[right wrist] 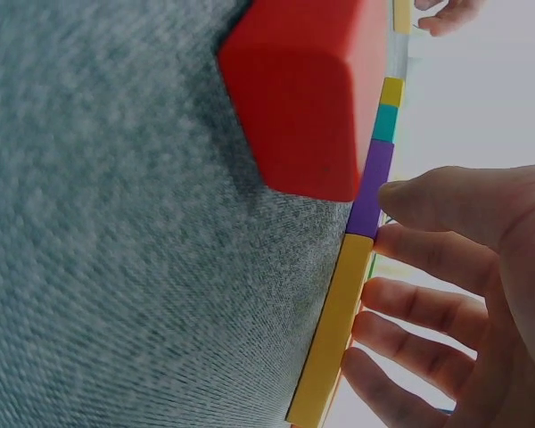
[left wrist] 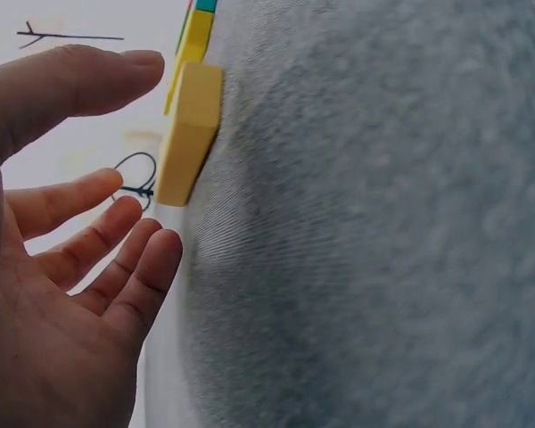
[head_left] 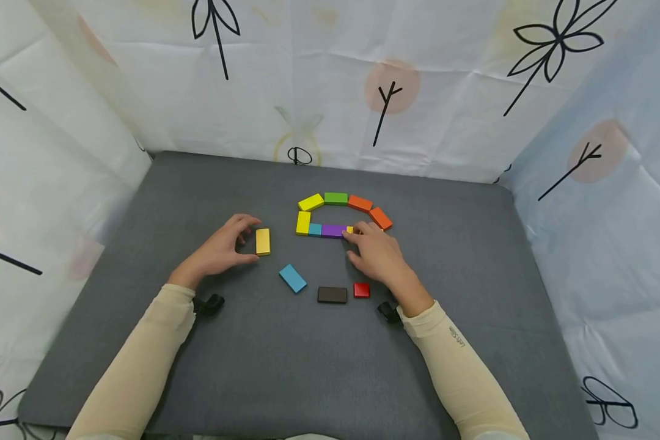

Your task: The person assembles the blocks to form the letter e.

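On the grey table, colored blocks form a closed-looking ring: yellow, yellow, green, two orange, with teal, purple and a yellow-orange block along the near side. My right hand is over that near row, fingers extended along the yellow-orange block, which it mostly hides in the head view. My left hand curves loosely beside a separate pale yellow block, thumb and fingers spread. In the left wrist view a gap shows between them.
Nearer my body lie a tilted blue block, a dark brown block and a small red block. The red one looms large in the right wrist view. White patterned cloth hangs behind the table and at both sides.
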The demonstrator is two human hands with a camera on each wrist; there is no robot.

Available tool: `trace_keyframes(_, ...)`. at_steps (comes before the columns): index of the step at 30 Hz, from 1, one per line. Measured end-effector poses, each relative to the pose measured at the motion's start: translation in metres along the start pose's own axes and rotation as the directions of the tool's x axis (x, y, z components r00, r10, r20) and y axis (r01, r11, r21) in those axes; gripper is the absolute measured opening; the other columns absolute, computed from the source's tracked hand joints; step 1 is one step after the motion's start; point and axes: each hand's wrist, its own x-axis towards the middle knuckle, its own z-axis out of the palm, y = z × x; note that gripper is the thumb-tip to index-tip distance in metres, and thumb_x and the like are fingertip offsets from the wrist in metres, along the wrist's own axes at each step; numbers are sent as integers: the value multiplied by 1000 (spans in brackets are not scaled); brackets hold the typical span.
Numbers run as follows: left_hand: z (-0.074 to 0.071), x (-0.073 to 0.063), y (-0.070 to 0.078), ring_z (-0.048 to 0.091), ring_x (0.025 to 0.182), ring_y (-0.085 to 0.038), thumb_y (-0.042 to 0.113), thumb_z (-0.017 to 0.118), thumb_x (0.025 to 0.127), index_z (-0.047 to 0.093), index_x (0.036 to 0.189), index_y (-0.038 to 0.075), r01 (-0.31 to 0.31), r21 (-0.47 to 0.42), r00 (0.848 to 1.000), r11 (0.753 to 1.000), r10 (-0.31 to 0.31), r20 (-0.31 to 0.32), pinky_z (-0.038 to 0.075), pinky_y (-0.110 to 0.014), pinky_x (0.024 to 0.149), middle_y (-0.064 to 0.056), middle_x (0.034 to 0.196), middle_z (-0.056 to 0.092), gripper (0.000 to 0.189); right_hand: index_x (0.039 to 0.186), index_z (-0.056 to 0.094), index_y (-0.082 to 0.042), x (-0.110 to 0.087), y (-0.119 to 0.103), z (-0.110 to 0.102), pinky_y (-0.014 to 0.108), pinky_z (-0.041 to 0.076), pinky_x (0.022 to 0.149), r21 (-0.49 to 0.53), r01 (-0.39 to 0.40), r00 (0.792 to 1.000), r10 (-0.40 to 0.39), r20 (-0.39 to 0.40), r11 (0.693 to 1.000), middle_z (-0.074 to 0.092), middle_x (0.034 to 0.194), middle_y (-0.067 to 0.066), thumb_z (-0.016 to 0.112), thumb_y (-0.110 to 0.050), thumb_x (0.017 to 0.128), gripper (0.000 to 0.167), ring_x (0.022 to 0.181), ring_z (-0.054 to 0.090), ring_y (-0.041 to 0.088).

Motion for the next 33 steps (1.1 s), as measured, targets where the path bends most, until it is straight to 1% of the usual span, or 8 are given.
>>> trace_keyframes(8, 4, 3, -4, 55, 118, -35, 9, 89, 92, 47, 159, 4, 20, 11, 1000, 1000, -20, 14, 48, -54, 100, -20, 154, 41, 80, 155, 63, -19, 1, -1, 1, 44, 59, 80, -7, 0, 1000, 0, 0, 1000, 59, 144, 8, 74, -29, 105, 53, 120, 55, 24)
trace_keyframes(18, 7, 7, -3, 54, 118, -33, 10, 89, 91, 50, 157, 0, -9, 57, 1000, 998, 8, 16, 48, -51, 97, -20, 148, 46, 77, 156, 62, -19, 0, -2, 0, 44, 59, 81, -18, -4, 1000, 4, 3, 1000, 59, 146, 8, 74, -30, 105, 54, 120, 53, 25)
trace_keyframes(23, 7, 8, -1, 53, 115, -33, 8, 89, 91, 51, 155, 0, -15, 64, 1000, 998, 15, 13, 48, -50, 95, -20, 146, 47, 75, 155, 63, -18, 0, -1, -1, 45, 59, 81, -15, 0, 1000, 0, -4, 1000, 59, 144, 8, 74, -30, 104, 53, 119, 54, 25)
trace_keyframes(33, 9, 11, -1, 55, 110, -32, 2, 85, 93, 56, 150, -2, -27, 78, 1000, 997, 27, -3, 50, -49, 94, -19, 139, 52, 64, 155, 63, -18, -1, -1, -2, 45, 59, 79, -15, 5, 1000, -5, -6, 1000, 59, 143, 8, 74, -30, 105, 53, 119, 55, 25)
